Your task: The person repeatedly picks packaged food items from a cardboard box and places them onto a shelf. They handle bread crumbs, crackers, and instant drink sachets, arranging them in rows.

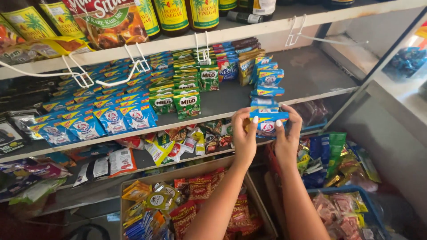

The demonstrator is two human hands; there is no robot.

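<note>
Both hands are raised to the front edge of the middle shelf [311, 95]. My left hand [243, 135] and my right hand [287, 135] together hold a blue and yellow sachet [268, 121] by its two ends. Behind it, more blue sachets [267, 89] stand in a row running back along the shelf. Green sachets [187, 104] and several rows of blue sachets [111, 118] fill the shelf to the left.
Bottles [171, 15] and a red pouch [109, 20] stand on the top shelf, with white wire hooks [138, 64] at its edge. A cardboard box [195, 171] of snack packets sits below my arms. A blue crate [369, 202] is at lower right. Bare shelf lies right of the sachets.
</note>
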